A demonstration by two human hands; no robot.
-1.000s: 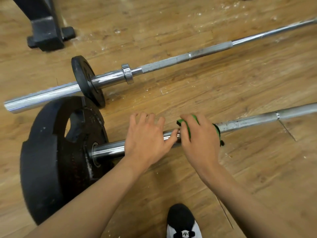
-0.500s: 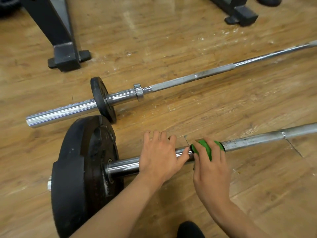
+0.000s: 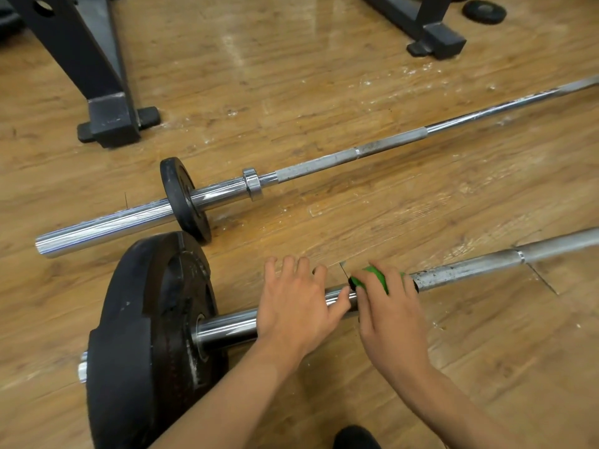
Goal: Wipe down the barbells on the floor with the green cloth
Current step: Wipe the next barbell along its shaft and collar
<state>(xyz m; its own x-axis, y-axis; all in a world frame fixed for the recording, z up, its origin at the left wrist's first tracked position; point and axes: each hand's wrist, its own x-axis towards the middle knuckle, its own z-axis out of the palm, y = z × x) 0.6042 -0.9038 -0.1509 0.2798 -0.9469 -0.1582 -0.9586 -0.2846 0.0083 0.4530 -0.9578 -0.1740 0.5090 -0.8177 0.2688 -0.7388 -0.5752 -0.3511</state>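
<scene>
Two steel barbells lie on the wooden floor. The near barbell (image 3: 470, 268) carries a large black plate (image 3: 146, 335) at its left end. My left hand (image 3: 295, 306) rests over the near bar's sleeve, fingers straight and spread, thumb along the bar. Just to its right, my right hand (image 3: 389, 309) grips the green cloth (image 3: 376, 277) wrapped around the bar; most of the cloth is hidden under the fingers. The far barbell (image 3: 324, 163) lies behind, with a small black plate (image 3: 183, 199) and a collar on it.
Black rack feet stand at the back left (image 3: 110, 121) and back right (image 3: 434, 40). A small loose plate (image 3: 483, 11) lies at the top right. My dark shoe (image 3: 356, 437) shows at the bottom edge. Bare floor lies between the two bars.
The view has tilted up and shifted, showing more of the racks. Both hands stay on the near bar; the cloth in my right hand has barely moved along it.
</scene>
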